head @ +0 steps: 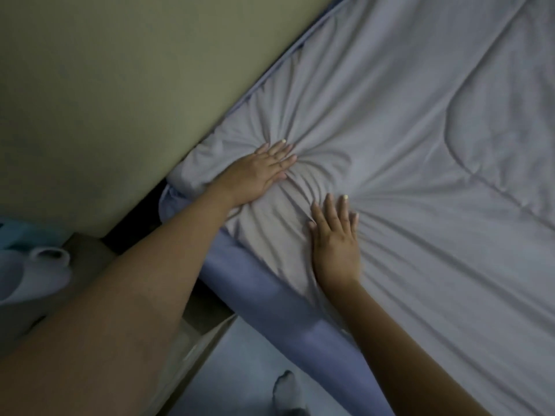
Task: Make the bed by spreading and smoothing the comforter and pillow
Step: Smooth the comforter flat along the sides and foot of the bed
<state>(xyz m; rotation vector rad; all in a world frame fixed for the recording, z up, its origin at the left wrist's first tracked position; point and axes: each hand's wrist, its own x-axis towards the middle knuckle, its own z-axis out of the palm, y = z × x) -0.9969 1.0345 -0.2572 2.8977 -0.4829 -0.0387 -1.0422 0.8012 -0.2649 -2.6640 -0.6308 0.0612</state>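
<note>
The left hand (258, 172) lies flat with fingers straight and close together, pressing the grey comforter (420, 145) — creases fan out from its fingertips. The right hand (336, 244) rests just beside it, fingers straight and slightly spread, palm down on the same cloth. Behind the left fingers stands the wall (105, 85); below the wrists shows the blue bedsheet (258, 289) — a socked foot (286, 385) on the floor.

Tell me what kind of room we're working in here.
Most likely a bedroom: a grey comforter over a blue-sheeted mattress pushed against a wall, both hands pressing flat on it.
</note>
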